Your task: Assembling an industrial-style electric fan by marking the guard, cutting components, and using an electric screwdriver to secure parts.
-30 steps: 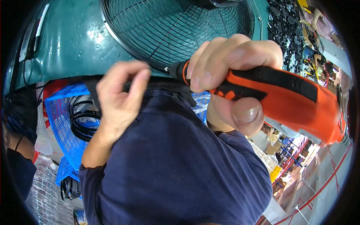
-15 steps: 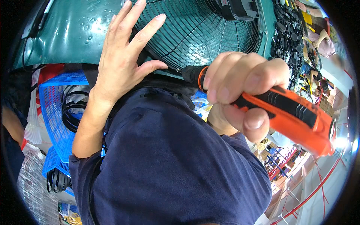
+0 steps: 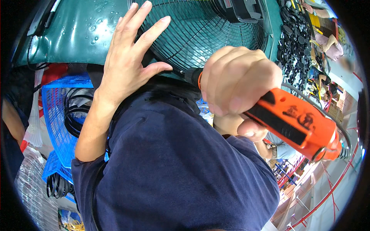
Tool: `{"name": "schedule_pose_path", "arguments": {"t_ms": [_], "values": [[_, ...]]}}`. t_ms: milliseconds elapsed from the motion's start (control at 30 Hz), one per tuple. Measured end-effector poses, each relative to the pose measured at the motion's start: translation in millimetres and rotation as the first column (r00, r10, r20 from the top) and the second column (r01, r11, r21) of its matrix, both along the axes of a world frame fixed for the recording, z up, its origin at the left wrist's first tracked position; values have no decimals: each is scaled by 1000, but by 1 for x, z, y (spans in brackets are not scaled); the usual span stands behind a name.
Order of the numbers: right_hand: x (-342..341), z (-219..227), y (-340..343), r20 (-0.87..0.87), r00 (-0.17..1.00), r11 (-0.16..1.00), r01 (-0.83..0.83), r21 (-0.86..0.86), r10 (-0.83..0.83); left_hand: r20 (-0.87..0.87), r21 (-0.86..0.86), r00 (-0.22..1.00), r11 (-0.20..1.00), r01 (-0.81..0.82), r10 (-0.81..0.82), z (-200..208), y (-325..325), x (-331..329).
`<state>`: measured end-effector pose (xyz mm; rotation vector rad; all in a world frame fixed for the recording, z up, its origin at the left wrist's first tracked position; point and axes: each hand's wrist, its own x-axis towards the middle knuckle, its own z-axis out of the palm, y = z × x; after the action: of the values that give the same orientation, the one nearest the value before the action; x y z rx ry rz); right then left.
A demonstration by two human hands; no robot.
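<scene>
My right hand [image 3: 239, 79] is wrapped round an orange and black electric screwdriver [image 3: 296, 123], its cord trailing from the rear end. The tool's dark nose [image 3: 191, 76] points left, its tip close to the near rim of a black wire fan guard [image 3: 181, 42]; whether they touch I cannot tell. My left hand [image 3: 131, 50] lies spread over the left rim of that guard, fingers apart, thumb stretched toward the screwdriver's tip. A black motor housing [image 3: 243, 9] sits at the middle of the guard.
A wet-looking green sheet [image 3: 77, 42] covers the table. Many small black parts [image 3: 295, 42] lie at its right. Blue plastic baskets [image 3: 58, 115] with black rings [image 3: 73, 115] stand at lower left, beside clear plastic wrap [image 3: 36, 188]. Other people [image 3: 329, 44] are at the far right.
My right hand has rolled and shifted slightly left with the screwdriver, so the tool shows another side and its cord comes into view. My left hand has barely moved.
</scene>
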<state>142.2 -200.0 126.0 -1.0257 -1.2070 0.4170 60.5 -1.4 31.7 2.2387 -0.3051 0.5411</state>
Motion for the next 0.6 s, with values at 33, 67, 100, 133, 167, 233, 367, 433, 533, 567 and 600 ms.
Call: {"name": "schedule_pose_path", "arguments": {"t_ms": [33,67,100,133,167,233,367,433,533,567,600], "values": [[4,1,7,-16,997,997,-75,32,75,4,4,1000,1000,-1,1,0,0,0],[4,1,12,-29,988,987,-148,64,150,9,-4,1000,1000,1,-1,0,0,0],[0,1,15,-76,991,992,-99,83,106,14,-13,1000,1000,3,-3,0,0,0],[0,0,12,-70,992,991,-99,86,105,20,-10,1000,1000,4,-4,1,0,0],[2,-3,9,-62,990,988,-119,97,126,15,-13,1000,1000,9,-8,1,0,1],[6,-6,9,25,987,980,-162,111,160,11,-9,1000,1000,8,-8,0,0,0],[-9,-13,27,-118,984,989,-124,75,132,-14,13,1000,1000,-3,4,-9,6,-4],[-7,-12,22,-162,975,972,-120,202,154,-16,16,1000,1000,-6,6,-11,7,-5],[22,12,-21,-169,899,898,-356,259,405,38,19,999,1000,24,-24,-5,10,2],[22,9,-36,-231,889,893,-315,321,396,15,-46,1000,999,16,-15,-7,17,1],[18,0,-52,-293,874,886,-267,380,389,-8,-111,1000,994,9,-10,-7,24,0]]}}
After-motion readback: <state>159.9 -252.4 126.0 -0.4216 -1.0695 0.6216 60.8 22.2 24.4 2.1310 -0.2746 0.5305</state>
